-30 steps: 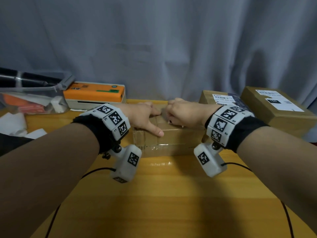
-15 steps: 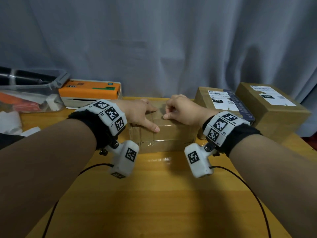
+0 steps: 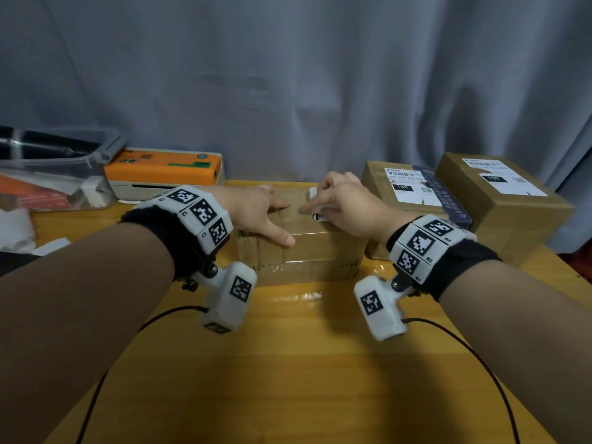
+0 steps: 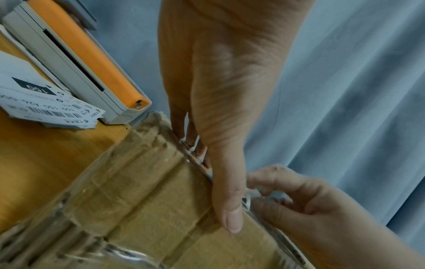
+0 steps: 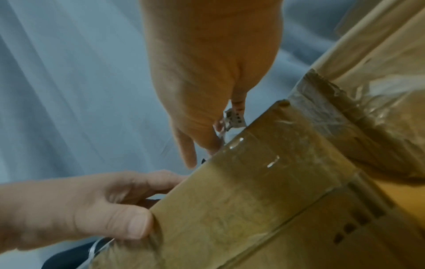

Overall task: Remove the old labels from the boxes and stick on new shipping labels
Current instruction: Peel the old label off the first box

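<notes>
Head view: left hand (image 3: 256, 213) flat on top of taped cardboard box (image 3: 301, 251), fingers straight and spread, thumb stretched along the near top edge, nothing gripped. Right hand (image 3: 346, 206) just beside it on the same box top, fingers curled, pinching a partly lifted white label (image 3: 315, 205) between thumb and fingertips. Two more boxes right of the right hand, each with a white label on top: nearer box (image 3: 378, 174), farther box (image 3: 512, 213). Orange label printer (image 3: 163, 169) and clear plastic bin (image 3: 57, 174) beyond and left of the left hand, all on the wooden table (image 3: 288, 363). Left wrist view: left hand (image 4: 220, 91) pressing down on box (image 4: 142, 191), thumb lying along the edge, fingers extended over the top; right hand (image 4: 294, 200) curled just past the thumb tip. Stack of printed labels (image 4: 46, 102) beside the printer (image 4: 87, 60). Right wrist view: blurred; right hand (image 5: 207, 91) pinching the crumpled label (image 5: 232, 116) right above the box (image 5: 253, 200) edge; left hand (image 5: 92, 205) thumb on the box's side.
</notes>
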